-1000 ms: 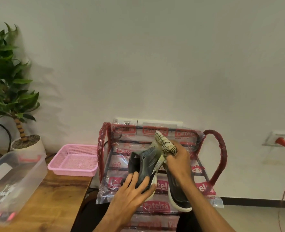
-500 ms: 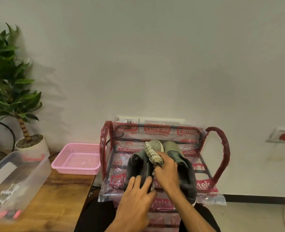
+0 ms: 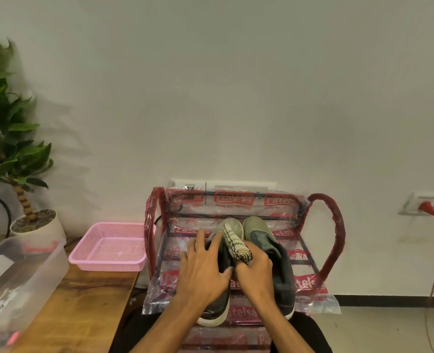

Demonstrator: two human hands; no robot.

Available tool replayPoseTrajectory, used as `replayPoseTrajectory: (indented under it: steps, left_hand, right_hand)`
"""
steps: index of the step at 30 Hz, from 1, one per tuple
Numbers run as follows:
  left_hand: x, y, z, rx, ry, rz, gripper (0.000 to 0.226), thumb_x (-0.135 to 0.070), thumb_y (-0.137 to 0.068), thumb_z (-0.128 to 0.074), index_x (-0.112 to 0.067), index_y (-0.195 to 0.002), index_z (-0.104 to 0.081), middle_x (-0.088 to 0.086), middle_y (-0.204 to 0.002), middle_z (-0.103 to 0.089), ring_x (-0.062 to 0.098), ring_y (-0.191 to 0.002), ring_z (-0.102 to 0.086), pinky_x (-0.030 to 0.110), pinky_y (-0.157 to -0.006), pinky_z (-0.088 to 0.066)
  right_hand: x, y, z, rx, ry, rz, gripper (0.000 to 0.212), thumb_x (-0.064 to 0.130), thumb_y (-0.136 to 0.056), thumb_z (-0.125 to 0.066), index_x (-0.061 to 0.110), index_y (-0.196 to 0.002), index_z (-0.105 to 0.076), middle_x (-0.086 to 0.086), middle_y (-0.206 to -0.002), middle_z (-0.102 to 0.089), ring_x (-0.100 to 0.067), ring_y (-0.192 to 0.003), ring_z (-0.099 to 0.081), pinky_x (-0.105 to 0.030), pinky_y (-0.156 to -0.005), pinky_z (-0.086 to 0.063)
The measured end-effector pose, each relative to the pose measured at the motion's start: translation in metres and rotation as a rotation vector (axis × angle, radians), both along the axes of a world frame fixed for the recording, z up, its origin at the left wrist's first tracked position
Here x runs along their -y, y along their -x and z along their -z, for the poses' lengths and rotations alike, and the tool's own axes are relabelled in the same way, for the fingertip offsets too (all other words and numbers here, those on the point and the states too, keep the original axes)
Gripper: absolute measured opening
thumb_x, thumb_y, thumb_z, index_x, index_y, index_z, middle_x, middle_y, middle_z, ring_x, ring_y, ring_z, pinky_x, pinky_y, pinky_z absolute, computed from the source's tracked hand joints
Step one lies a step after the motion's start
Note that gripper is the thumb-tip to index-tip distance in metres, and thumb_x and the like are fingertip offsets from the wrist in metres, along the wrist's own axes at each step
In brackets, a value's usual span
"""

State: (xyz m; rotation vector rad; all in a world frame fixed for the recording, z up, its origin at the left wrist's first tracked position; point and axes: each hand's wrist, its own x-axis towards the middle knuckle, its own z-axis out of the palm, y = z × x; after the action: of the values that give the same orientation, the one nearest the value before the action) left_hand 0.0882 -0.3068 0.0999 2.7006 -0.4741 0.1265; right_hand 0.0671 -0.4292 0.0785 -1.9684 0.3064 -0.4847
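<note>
Soft even light, blurred edges

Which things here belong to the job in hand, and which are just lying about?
In use: left shoe, right shoe, rolled cloth, shoe rack, left hand, right hand.
Lying about: pink basket, potted plant, clear box, red plug.

Hidden and cut off
My left hand [image 3: 203, 268] covers the middle of the left shoe [image 3: 217, 309]; my right hand [image 3: 255, 271] hides the near end of the rolled cloth [image 3: 235, 244]; the clear box [image 3: 19, 276] is cut off at the left edge, its contents blurred.

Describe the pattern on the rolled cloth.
The cloth is cream with dark lines; head view shows it best.
</note>
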Motion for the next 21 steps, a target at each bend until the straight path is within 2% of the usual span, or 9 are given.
replayPoseTrajectory:
  steps: [1,3,6,9,13,17,19,21]
  left_hand:
    - [0.002,-0.003,-0.001,-0.053,0.013,0.004,0.084,-0.049,-0.084,-0.058,-0.037,-0.151,-0.007,0.005,-0.158,-0.009,0.031,-0.141,-0.022,0.047,-0.111,-0.032]
    - [0.005,-0.004,-0.004,-0.092,0.021,0.011,0.085,-0.044,-0.082,-0.059,-0.038,-0.15,-0.009,0.008,-0.151,-0.027,0.03,-0.133,-0.036,0.045,-0.101,-0.042]
    - [0.002,-0.004,-0.005,-0.055,0.003,-0.006,0.08,-0.035,-0.08,-0.062,-0.034,-0.147,-0.019,0.003,-0.139,-0.042,0.027,-0.123,-0.044,0.041,-0.095,-0.045]
    - [-0.006,-0.001,-0.003,-0.009,-0.029,-0.04,0.07,-0.036,-0.083,-0.062,-0.031,-0.143,-0.026,0.0,-0.137,-0.042,0.024,-0.123,-0.043,0.039,-0.092,-0.045]
    - [-0.017,0.005,-0.002,0.045,-0.139,-0.027,0.064,-0.039,-0.083,-0.058,-0.03,-0.139,-0.028,-0.002,-0.134,-0.038,0.023,-0.122,-0.041,0.036,-0.088,-0.046]
    - [-0.017,0.013,0.002,0.076,-0.183,-0.002,0.064,-0.043,-0.085,-0.056,-0.032,-0.14,-0.026,-0.003,-0.139,-0.033,0.022,-0.124,-0.037,0.034,-0.091,-0.045]
    - [-0.017,0.016,0.007,0.074,-0.171,0.011,0.066,-0.049,-0.086,-0.055,-0.033,-0.142,-0.023,-0.004,-0.145,-0.03,0.022,-0.128,-0.033,0.037,-0.1,-0.041]
    - [-0.02,0.019,0.01,0.055,-0.147,0.011,0.068,-0.057,-0.087,-0.052,-0.037,-0.143,-0.02,-0.007,-0.148,-0.026,0.02,-0.131,-0.03,0.038,-0.105,-0.037]
  right_hand:
    - [0.001,0.0,0.001,-0.005,-0.009,0.0,0.049,-0.003,-0.075,-0.054,0.029,-0.109,-0.07,0.016,-0.089,-0.072,0.001,-0.086,-0.064,-0.025,-0.079,-0.055]
    - [0.001,0.001,0.0,-0.013,-0.04,0.001,0.042,-0.001,-0.077,-0.057,0.028,-0.104,-0.072,0.014,-0.085,-0.072,0.0,-0.081,-0.065,-0.026,-0.075,-0.056]
    - [-0.003,0.004,-0.003,-0.024,-0.102,-0.021,0.03,0.001,-0.079,-0.06,0.026,-0.092,-0.072,0.01,-0.078,-0.072,-0.004,-0.073,-0.066,-0.027,-0.066,-0.057]
    - [-0.011,0.009,-0.002,-0.038,-0.134,-0.093,0.028,-0.001,-0.08,-0.058,0.023,-0.088,-0.071,0.003,-0.076,-0.071,-0.011,-0.068,-0.067,-0.032,-0.061,-0.058]
    - [-0.01,0.005,-0.007,-0.051,-0.136,-0.034,0.034,-0.005,-0.078,-0.054,0.024,-0.086,-0.069,0.001,-0.072,-0.069,-0.009,-0.064,-0.065,-0.027,-0.053,-0.055]
    - [0.005,-0.013,-0.024,0.081,-0.152,0.122,0.041,-0.009,-0.08,-0.052,0.029,-0.092,-0.064,0.006,-0.079,-0.067,-0.01,-0.07,-0.064,-0.039,-0.062,-0.058]
    - [0.012,-0.026,-0.03,0.123,-0.082,0.125,0.039,-0.007,-0.082,-0.053,0.024,-0.1,-0.066,0.007,-0.083,-0.066,-0.007,-0.074,-0.062,-0.034,-0.063,-0.057]
    - [0.016,-0.038,-0.031,0.109,0.035,0.06,0.039,-0.008,-0.082,-0.055,0.022,-0.104,-0.067,0.009,-0.085,-0.064,-0.005,-0.077,-0.06,-0.022,-0.062,-0.052]
